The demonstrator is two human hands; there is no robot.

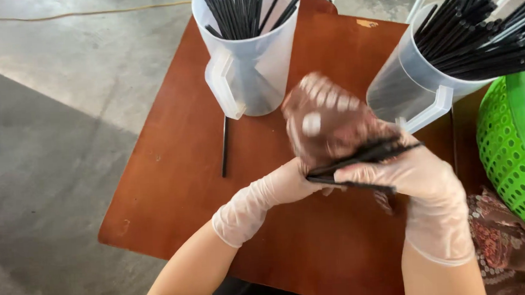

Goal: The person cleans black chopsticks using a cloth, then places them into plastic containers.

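1. The left hand, in a thin clear glove, reaches in from the lower left. Its grip is closed around the near ends of a small bundle of black sticks.
2. The right hand, also gloved, lies over the same bundle from the right, fingers curled down on the sticks, pinching them.
3. The bundle sits between both hands, held just above the middle of the brown tabletop. Its far ends point right and a little up.
4. A blurred brown shape hangs just behind the hands; the blur hides what it is.
5. One loose black stick lies flat on the tabletop, left of the hands, with its top end at the foot of a jug.
6. That clear plastic jug stands upright at the far edge, full of black sticks.
7. A second jug, also packed with sticks, leans at the right.
8. A green basket with holes sits at the right edge, with patterned cloth below it.
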